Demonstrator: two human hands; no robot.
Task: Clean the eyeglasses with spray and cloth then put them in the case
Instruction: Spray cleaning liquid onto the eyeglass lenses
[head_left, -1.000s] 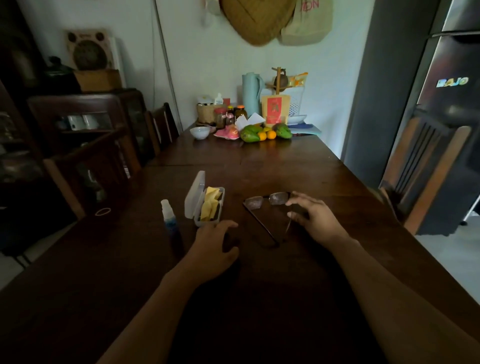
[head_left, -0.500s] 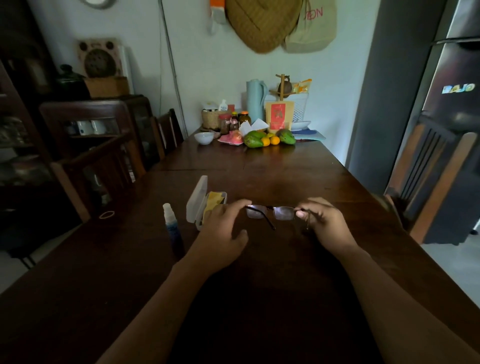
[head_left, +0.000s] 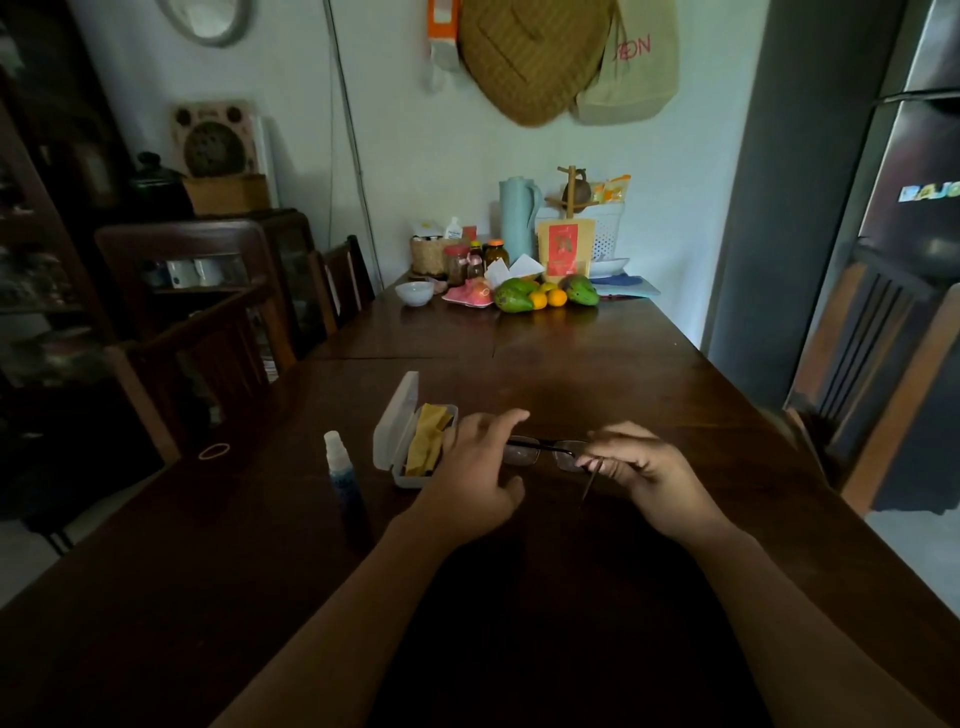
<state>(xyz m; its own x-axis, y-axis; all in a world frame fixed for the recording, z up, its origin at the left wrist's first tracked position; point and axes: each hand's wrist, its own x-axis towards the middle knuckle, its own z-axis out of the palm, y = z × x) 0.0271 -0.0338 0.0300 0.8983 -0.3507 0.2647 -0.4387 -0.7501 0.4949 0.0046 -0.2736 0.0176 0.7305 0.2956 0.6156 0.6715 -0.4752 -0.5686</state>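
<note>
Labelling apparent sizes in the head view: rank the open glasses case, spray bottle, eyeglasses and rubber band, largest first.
1. glasses case
2. spray bottle and eyeglasses: close, eyeglasses partly hidden, so unranked
3. rubber band

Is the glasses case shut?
No, the case sits open on the table with its lid up and the yellow cloth inside.

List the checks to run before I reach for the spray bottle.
1. Right hand pinches the eyeglasses at one end: ok.
2. Left hand grip on the other end: cannot tell, the hand itself hides it.
3. Spray bottle upright, left of the glasses case: ok.
4. Glasses case lid open: ok.
5. Yellow cloth lying inside the case, within reach: ok.
6. Smudges on the lenses: cannot tell.
</note>
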